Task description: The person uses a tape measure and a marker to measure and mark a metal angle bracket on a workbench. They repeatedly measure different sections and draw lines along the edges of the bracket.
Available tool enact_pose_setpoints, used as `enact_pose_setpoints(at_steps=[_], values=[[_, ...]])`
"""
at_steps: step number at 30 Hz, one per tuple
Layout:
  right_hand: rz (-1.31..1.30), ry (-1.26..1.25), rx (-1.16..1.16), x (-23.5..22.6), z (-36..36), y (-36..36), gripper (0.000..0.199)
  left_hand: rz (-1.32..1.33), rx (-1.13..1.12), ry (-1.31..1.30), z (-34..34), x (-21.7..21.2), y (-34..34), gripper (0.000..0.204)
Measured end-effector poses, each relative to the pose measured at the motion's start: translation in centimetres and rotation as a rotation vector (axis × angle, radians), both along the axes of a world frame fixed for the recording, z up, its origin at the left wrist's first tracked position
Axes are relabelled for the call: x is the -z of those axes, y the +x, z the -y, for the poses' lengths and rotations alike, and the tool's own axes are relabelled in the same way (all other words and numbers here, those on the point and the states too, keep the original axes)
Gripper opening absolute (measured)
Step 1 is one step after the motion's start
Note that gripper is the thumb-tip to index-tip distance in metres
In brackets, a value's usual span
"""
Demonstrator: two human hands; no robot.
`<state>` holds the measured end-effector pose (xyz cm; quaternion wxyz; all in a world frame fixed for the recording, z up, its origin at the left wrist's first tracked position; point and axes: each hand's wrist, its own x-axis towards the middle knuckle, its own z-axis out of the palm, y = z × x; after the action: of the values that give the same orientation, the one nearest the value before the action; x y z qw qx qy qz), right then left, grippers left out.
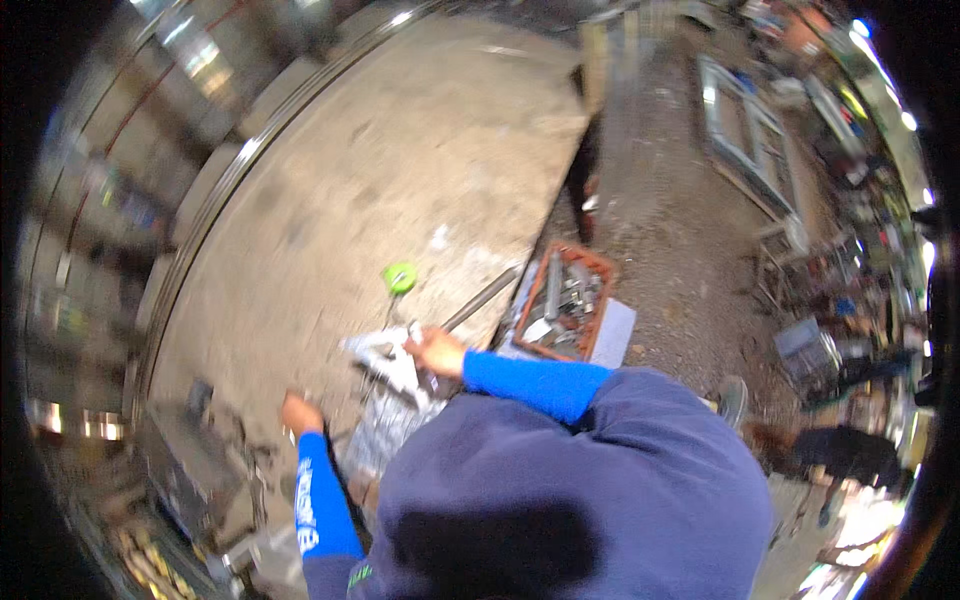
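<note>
My right hand [437,352], at the end of a blue sleeve, has its fingers closed on the edge of a white angular piece [397,366] over the worktable [400,150]. Whether that piece is metal or plastic is too blurred to make out. Farther left, my left hand [301,412] is low over the table's near part, apart from the white piece. Blur hides its fingers. Crumpled clear plastic [385,430] lies between the hands, close to my body. A bright green tape measure [399,278] rests beyond my right hand, and a dark bar [482,298] slants toward the table's right edge.
An orange crate [606,268] of metal parts stands by the table's right edge, beside a pale box [614,333]. A metal rail [240,160] borders the far left. Grey frames [745,130] lie on the ground at right. A dark metal block [190,460] is at lower left.
</note>
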<state>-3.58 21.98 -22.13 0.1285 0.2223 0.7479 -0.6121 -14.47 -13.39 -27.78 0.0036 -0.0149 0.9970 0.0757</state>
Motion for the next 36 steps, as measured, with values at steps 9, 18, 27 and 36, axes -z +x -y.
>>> enact_pose_setpoints(at_steps=[9, 18, 27, 36], values=[[-0.159, -0.306, 0.215, -1.9, -1.7, 2.0, 0.032, -0.04, 0.095, 0.192, -0.7, -1.9, 0.2, 0.021], [-0.227, -0.275, 0.459, -2.4, -2.8, 7.5, 0.021, -0.31, -0.04, 0.658, 2.1, -6.1, -0.6, 0.035], [-0.367, -0.308, 0.677, -5.7, -0.5, 17.6, 0.021, -0.39, 0.08, 1.034, -1.3, -12.2, 0.7, 0.032], [-0.508, -0.22, 1.191, -10.0, -2.4, 30.2, 0.023, -0.191, 0.41, 1.377, -13.7, -14.5, 3.6, 0.037]])
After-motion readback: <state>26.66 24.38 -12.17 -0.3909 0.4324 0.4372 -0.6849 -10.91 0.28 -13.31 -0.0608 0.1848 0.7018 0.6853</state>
